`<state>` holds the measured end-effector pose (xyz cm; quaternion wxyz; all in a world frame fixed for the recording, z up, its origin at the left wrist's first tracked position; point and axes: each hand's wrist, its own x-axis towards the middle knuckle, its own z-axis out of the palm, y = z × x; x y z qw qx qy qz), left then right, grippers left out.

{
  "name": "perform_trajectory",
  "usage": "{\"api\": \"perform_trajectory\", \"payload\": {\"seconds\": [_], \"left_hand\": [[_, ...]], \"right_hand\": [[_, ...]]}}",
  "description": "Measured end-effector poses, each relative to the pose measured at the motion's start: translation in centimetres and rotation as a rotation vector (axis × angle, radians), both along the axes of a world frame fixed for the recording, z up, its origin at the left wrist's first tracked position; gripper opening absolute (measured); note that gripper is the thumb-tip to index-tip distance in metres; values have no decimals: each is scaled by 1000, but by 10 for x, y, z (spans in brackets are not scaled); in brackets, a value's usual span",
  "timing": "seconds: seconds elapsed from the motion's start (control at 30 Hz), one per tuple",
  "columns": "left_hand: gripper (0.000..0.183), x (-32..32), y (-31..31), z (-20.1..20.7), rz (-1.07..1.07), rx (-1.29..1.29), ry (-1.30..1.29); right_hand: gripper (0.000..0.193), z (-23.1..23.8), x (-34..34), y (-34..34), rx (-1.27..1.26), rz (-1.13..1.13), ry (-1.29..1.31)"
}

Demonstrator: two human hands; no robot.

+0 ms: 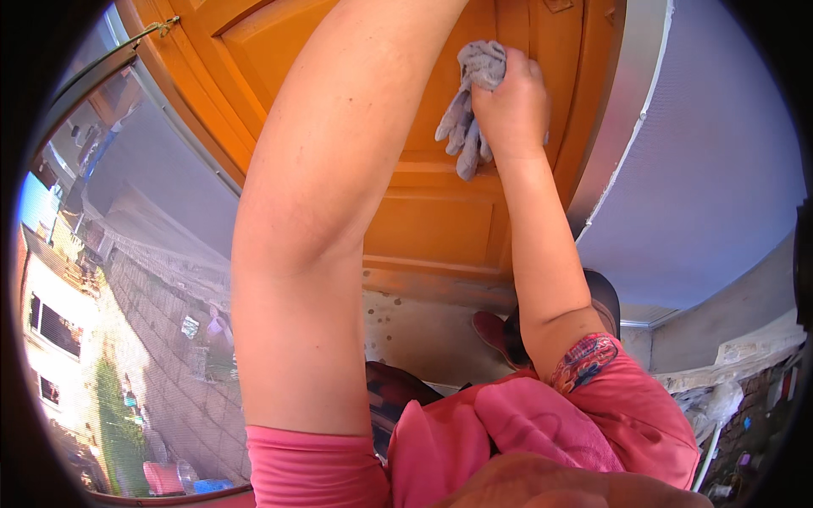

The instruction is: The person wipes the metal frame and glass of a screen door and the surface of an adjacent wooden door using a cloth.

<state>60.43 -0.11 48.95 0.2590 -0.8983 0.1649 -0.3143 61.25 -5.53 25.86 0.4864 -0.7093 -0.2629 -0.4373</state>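
Note:
My right hand [518, 106] is closed around a bunched grey cloth glove [484, 66], whose finger-like ends hang down below the fist. Hand and glove are up against the orange-brown panelled wooden door [440, 227], near its right side; whether the cloth presses on the wood I cannot tell. My left arm [330, 178] reaches up across the door and leaves the picture at the top, so the left hand is out of sight.
A metal-framed mesh screen [169, 296] stands left of the door, with a courtyard and building beyond. To the right is a pale wall [703, 169] beside the grey door frame [622, 110]. Plastic-wrapped items [720, 398] lie at lower right. My shoe [491, 332] rests on the stained floor [415, 339].

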Motion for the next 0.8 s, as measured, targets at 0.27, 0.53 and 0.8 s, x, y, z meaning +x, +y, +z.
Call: {"api": "perform_trajectory", "payload": {"seconds": [0.27, 0.53, 0.8], "left_hand": [[28, 5, 3, 0, 57, 150, 13], [29, 4, 0, 3, -2, 327, 24], [40, 11, 1, 0, -37, 383, 21]], "right_hand": [[49, -50, -11, -2, -180, -11, 23], [40, 100, -13, -2, -268, -86, -39], [49, -50, -8, -2, -539, -22, -114]]}}
